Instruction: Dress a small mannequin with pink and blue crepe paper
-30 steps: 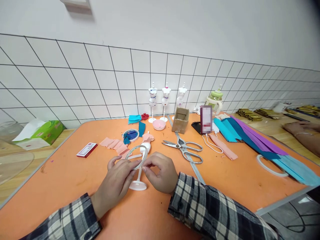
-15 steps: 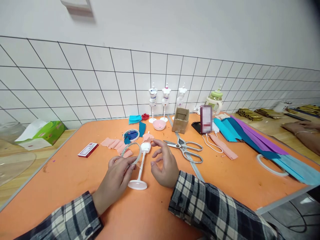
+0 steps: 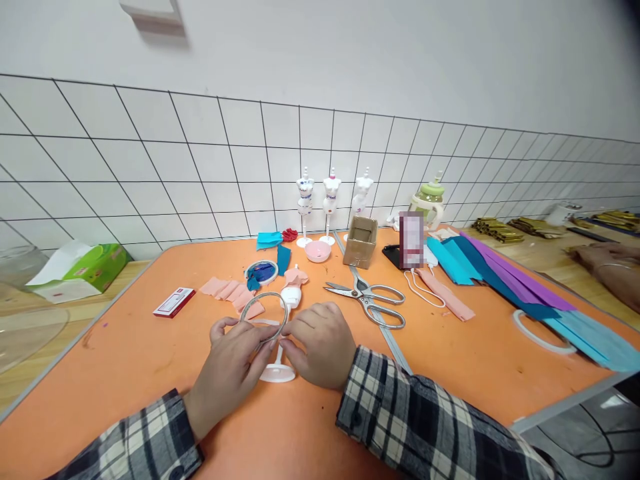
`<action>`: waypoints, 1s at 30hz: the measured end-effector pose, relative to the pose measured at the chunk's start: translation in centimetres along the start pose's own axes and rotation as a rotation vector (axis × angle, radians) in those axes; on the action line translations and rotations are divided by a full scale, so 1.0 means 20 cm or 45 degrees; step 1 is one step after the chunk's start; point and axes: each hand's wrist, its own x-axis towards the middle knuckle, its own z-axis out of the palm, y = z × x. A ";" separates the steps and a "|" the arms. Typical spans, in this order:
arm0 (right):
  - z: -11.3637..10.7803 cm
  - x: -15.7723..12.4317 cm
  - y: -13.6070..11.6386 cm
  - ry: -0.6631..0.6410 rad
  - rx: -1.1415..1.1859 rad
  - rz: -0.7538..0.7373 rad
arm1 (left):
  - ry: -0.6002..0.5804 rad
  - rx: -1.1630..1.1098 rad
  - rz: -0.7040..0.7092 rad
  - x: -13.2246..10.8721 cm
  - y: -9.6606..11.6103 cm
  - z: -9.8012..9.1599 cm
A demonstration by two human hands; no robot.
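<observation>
My left hand (image 3: 233,363) is closed on a thin ring-shaped tape roll (image 3: 265,294), held upright above the orange table. The fingers of my right hand (image 3: 320,343) are pinched together at the roll's right edge; a loose tape end there is too small to make out. Just behind my hands stands a small white dress-form mannequin (image 3: 291,298) with pink fabric (image 3: 296,276) around its upper part. Its round base (image 3: 278,374) shows below my fingers, while part of its pole is hidden. Cut pink fabric pieces (image 3: 226,290) lie to the left of it.
Large scissors (image 3: 367,293) lie right of my hands. Behind are a pink bowl (image 3: 318,251), a cardboard box (image 3: 361,241), several mannequins (image 3: 331,195) and a propped phone (image 3: 411,240). Coloured fabric (image 3: 515,277) covers the right side. A red-and-white box (image 3: 174,302) lies left. Another person's hand (image 3: 607,257) is far right.
My right hand has moved left and down from beside the mannequin, its spread fingers closing at the tape roll's edge. The roll has shifted slightly right in my left hand.
</observation>
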 end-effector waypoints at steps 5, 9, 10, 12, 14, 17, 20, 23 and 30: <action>-0.02 0.00 0.00 0.062 -0.054 -0.048 | 0.074 0.025 -0.005 0.00 0.01 -0.01; 0.01 -0.01 0.02 0.061 -0.025 -0.218 | 0.064 0.017 -0.013 -0.01 0.01 0.00; 0.02 -0.02 0.02 0.077 -0.036 -0.242 | 0.057 0.014 -0.013 -0.01 0.01 0.00; 0.02 -0.03 0.03 0.105 -0.064 -0.273 | 0.052 0.010 -0.008 -0.01 0.01 0.00; 0.02 -0.03 0.03 0.106 -0.081 -0.274 | 0.066 0.011 -0.011 0.00 0.01 -0.01; -0.01 -0.02 0.01 0.087 -0.069 -0.231 | 0.099 0.005 -0.033 0.00 0.01 -0.02; -0.02 -0.01 -0.01 0.099 -0.044 -0.131 | 0.116 -0.012 -0.068 0.00 0.01 -0.02; -0.01 -0.02 -0.01 0.073 -0.088 -0.115 | 0.078 -0.041 -0.072 0.00 0.01 -0.01; 0.00 -0.03 0.02 0.059 -0.006 -0.174 | 0.054 -0.048 -0.065 -0.01 0.01 -0.01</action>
